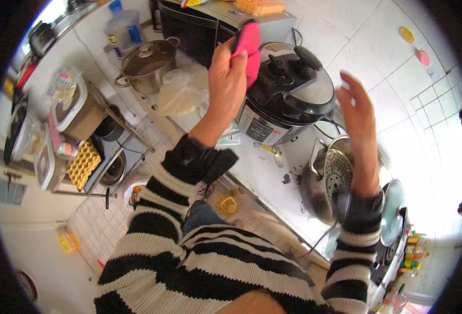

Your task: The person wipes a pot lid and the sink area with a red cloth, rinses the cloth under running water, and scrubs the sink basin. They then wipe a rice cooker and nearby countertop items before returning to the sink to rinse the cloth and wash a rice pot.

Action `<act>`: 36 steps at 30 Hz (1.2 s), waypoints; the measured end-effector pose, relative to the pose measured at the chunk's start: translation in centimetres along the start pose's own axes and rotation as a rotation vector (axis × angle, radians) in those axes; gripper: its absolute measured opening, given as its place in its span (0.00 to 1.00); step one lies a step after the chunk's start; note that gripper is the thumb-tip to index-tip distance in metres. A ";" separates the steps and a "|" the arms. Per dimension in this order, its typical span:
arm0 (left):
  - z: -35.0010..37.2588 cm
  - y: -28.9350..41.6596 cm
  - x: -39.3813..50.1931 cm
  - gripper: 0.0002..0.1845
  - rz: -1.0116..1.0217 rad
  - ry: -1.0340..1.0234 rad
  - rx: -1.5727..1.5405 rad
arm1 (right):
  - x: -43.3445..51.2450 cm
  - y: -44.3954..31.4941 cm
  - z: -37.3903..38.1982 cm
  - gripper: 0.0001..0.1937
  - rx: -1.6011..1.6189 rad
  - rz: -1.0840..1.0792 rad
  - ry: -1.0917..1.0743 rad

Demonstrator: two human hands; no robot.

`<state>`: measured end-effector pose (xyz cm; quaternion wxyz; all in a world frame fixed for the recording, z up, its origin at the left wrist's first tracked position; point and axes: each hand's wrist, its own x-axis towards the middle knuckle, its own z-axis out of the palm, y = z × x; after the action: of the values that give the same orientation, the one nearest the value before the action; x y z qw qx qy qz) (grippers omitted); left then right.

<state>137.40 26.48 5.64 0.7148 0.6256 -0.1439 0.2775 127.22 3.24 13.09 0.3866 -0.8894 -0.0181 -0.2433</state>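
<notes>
My left hand (228, 72) grips a folded pink cloth (250, 55) with a dark edge, raised at the left side of an electric pressure cooker (290, 88). The cooker stands on the white counter with its black lid on. To the cooker's right, my right hand (354, 98) is in the air with its fingers apart, slightly blurred, and holds nothing. Below that forearm sits a steel pot (313, 188) with a perforated steamer insert (335, 172), partly hidden by my arm. A yellow tube-like item (271, 150) lies in front of the cooker.
Left of the cooker are a plastic bag of pale contents (182, 94) and a lidded steel pot (148, 64). A microwave oven (191, 27) stands behind. Farther right are a glass lid (392, 212) and several bottles (413, 251). A rack with bins (80, 114) stands at left.
</notes>
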 end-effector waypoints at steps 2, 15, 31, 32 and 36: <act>1.7 -1.3 1.2 0.15 0.193 -0.099 0.092 | 5.3 2.3 1.0 0.24 -0.140 -0.078 0.095; -4.5 -7.3 -9.2 0.26 0.774 -1.063 0.145 | 7.8 5.0 6.4 0.27 -0.129 0.079 0.175; 6.5 5.4 6.2 0.16 0.554 -1.034 0.130 | -7.2 -2.9 3.7 0.26 0.602 0.166 0.454; 8.7 3.9 7.9 0.17 0.614 -1.017 0.170 | -5.7 -2.4 4.5 0.26 0.174 -0.084 0.370; 12.8 -0.1 9.5 0.25 0.652 -1.276 0.561 | -4.4 -0.2 10.0 0.25 -0.611 -0.309 0.055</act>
<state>146.93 16.07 13.03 0.1901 0.7484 -0.6296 0.0856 127.51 11.04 5.38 0.0614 -0.9439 -0.0684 -0.3173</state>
